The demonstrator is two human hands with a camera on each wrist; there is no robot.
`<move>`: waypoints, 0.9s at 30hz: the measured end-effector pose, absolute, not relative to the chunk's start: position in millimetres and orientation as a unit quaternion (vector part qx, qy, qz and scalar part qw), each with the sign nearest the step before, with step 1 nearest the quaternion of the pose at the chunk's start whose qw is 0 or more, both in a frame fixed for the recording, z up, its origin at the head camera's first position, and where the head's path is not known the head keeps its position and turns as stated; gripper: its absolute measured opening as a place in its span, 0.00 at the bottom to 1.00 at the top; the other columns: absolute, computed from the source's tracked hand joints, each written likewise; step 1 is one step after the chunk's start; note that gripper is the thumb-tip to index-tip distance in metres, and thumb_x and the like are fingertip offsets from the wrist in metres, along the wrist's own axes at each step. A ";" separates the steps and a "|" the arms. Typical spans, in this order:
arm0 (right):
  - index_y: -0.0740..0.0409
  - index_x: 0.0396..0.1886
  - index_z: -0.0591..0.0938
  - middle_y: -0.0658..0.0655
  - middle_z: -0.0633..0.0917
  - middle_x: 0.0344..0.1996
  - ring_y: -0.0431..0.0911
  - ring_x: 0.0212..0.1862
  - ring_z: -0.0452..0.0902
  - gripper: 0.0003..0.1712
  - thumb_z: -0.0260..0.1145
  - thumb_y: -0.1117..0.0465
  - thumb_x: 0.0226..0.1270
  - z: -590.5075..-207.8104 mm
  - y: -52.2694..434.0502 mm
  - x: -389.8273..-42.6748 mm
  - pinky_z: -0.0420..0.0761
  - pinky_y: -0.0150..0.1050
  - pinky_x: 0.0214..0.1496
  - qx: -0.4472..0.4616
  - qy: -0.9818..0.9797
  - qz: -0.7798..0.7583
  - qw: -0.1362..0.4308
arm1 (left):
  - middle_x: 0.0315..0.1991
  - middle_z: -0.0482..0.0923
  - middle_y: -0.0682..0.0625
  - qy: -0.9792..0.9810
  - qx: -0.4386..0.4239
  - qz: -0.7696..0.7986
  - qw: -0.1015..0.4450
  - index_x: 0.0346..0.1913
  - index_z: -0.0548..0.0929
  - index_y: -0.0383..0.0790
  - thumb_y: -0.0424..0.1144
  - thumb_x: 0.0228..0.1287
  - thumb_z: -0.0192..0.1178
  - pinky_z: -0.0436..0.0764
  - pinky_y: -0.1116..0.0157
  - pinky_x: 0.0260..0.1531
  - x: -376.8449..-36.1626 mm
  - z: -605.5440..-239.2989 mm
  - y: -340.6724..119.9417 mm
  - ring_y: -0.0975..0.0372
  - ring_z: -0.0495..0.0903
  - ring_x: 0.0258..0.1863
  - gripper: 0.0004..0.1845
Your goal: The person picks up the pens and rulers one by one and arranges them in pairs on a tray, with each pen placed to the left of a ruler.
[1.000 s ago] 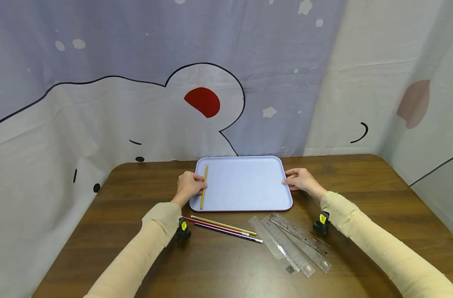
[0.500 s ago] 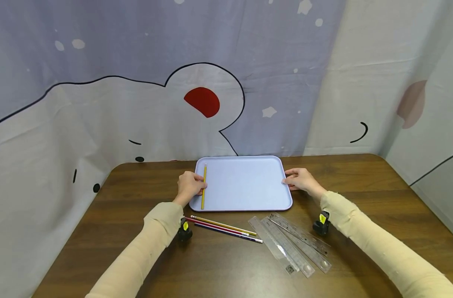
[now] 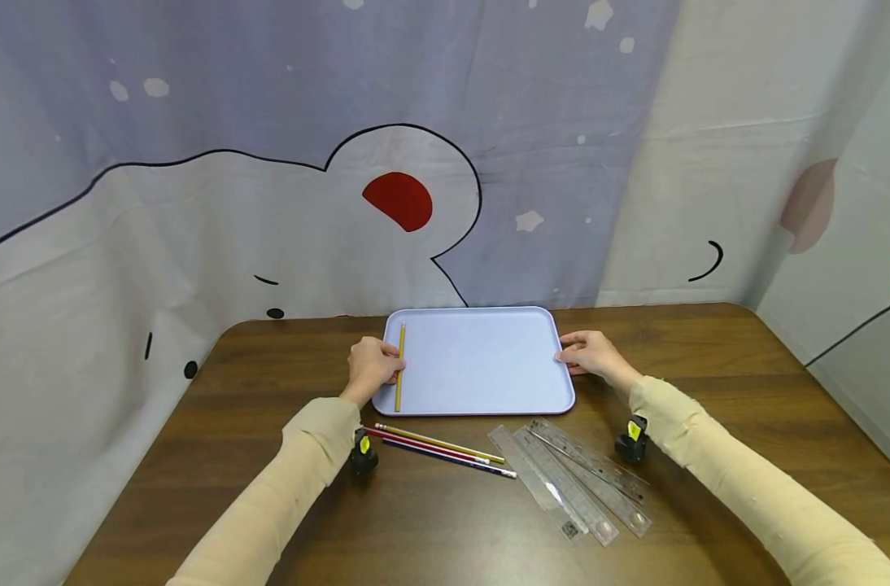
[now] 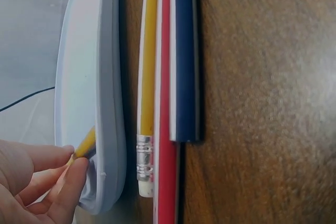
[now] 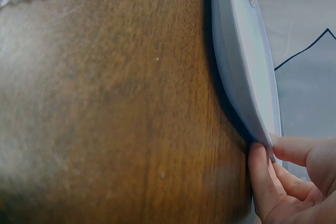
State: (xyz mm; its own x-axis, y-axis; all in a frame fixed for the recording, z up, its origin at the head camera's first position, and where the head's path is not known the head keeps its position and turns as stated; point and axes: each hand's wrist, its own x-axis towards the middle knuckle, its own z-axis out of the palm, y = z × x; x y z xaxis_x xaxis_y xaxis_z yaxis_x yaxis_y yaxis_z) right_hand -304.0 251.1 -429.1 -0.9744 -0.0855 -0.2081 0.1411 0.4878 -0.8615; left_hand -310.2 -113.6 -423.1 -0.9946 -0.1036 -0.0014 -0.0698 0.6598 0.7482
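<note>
Our left hand (image 3: 372,366) pinches yellow pencil (image 3: 399,366), lying lengthwise along tray (image 3: 482,362) left edge; right hand (image 3: 590,353) fingers grip opposite rim.

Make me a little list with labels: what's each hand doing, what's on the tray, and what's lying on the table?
left hand: pinches the yellow pencil at the tray's left edge
right hand: grips the tray's right rim
tray: pale blue, flat on the brown table, holds only that one pencil
three pencils: yellow, red and dark blue, side by side in front of the tray
clear rulers: overlapping, to the right of the three pencils
</note>
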 end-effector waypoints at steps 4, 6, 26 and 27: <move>0.78 0.63 0.67 0.59 0.83 0.35 0.36 0.30 0.79 0.30 0.63 0.68 0.65 -429.3 251.2 -304.5 0.87 0.34 0.37 0.018 0.855 -0.507 0.112 | 0.24 0.86 0.40 -0.911 0.048 -0.410 0.026 0.37 0.88 0.32 0.30 0.52 0.69 0.79 0.74 0.12 -310.1 -422.3 -115.3 0.67 0.77 0.10 0.08; 0.78 0.63 0.67 0.57 0.82 0.33 0.35 0.29 0.79 0.30 0.63 0.68 0.65 -430.2 251.3 -305.4 0.87 0.33 0.37 0.021 0.854 -0.508 0.112 | 0.24 0.86 0.41 -0.910 0.048 -0.412 0.028 0.36 0.88 0.32 0.30 0.52 0.69 0.78 0.75 0.12 -310.4 -422.6 -116.5 0.68 0.77 0.10 0.08; 0.77 0.63 0.67 0.61 0.82 0.37 0.36 0.31 0.79 0.30 0.64 0.67 0.65 -429.8 250.9 -304.9 0.88 0.35 0.39 0.021 0.856 -0.504 0.112 | 0.23 0.85 0.42 -0.884 0.071 -0.462 -0.005 0.39 0.87 0.31 0.30 0.53 0.69 0.84 0.70 0.19 -306.6 -420.2 -124.4 0.68 0.77 0.11 0.10; 0.77 0.64 0.66 0.61 0.82 0.37 0.36 0.31 0.79 0.31 0.64 0.67 0.65 -430.0 250.9 -305.2 0.88 0.35 0.39 0.021 0.856 -0.504 0.113 | 0.23 0.85 0.42 -0.883 0.072 -0.464 -0.006 0.39 0.87 0.31 0.30 0.53 0.69 0.85 0.70 0.19 -306.0 -419.7 -124.6 0.68 0.77 0.11 0.10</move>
